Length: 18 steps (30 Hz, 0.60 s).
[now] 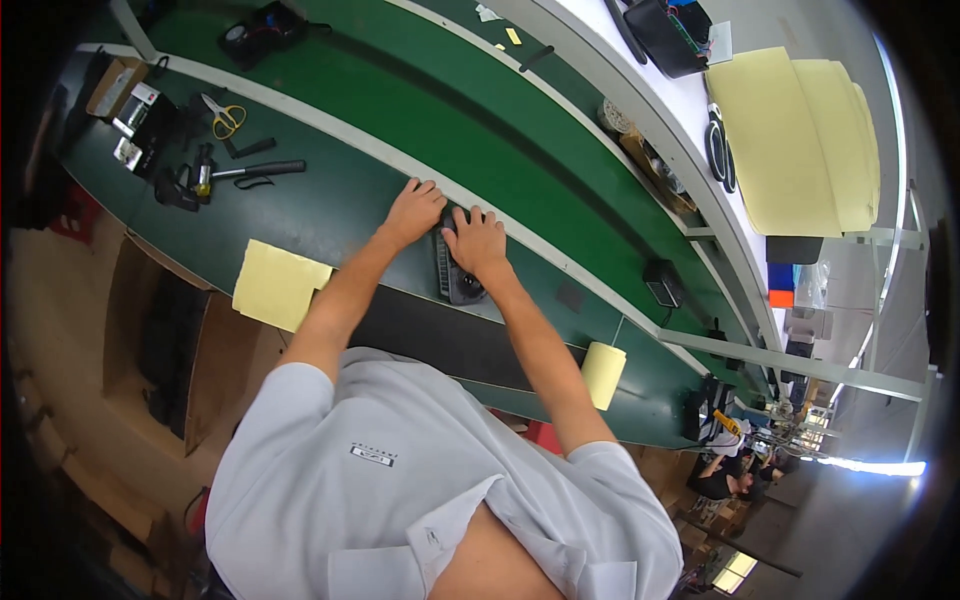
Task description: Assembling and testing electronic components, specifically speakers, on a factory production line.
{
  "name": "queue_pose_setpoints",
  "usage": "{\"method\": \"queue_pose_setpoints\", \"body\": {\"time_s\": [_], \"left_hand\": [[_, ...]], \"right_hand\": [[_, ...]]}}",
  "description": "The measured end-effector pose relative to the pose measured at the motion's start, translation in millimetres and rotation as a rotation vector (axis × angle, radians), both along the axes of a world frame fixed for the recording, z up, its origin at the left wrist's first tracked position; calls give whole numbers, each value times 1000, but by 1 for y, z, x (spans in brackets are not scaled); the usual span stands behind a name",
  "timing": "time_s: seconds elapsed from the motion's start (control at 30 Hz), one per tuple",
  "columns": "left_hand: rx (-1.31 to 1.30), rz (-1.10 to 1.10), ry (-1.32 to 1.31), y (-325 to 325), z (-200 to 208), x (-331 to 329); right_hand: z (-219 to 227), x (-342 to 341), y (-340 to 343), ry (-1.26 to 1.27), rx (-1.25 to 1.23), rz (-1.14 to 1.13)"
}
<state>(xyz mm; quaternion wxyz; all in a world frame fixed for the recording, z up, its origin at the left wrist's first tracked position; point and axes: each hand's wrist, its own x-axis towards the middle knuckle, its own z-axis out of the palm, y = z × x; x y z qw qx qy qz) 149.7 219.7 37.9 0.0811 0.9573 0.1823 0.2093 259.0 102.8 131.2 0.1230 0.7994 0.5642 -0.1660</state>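
A black, slotted, box-like device (447, 268) lies on the dark green workbench in front of me. My right hand (478, 240) is over its far right part, thumb on the top and fingers bent over the far end. My left hand (415, 210) is at the device's far left corner, by the pale rail, with its fingers curled. Whatever lies under the left fingers is hidden. A black mat (430, 335) stretches along the near edge of the bench, below the device.
On the left lie a hammer (262, 170), yellow-handled scissors (227, 120) and a box of small parts (117, 88). Yellow sheets (277, 285) rest near my left forearm, and a yellow roll (603, 375) is by my right. Past the rail runs a green belt (430, 100); a shelf (690, 140) overhangs it.
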Motion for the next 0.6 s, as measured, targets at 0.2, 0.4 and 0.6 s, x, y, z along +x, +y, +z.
{"method": "queue_pose_setpoints", "body": {"time_s": [0.2,0.4,0.6], "left_hand": [[-671,574,198,-43,27,20],[-677,613,73,-92,36,9],[-585,623,165,-65,17,17]], "right_hand": [[-24,36,-33,13,66,-464],[-68,19,-87,-45,804,-553],[-71,18,-84,134,679,-588]]}}
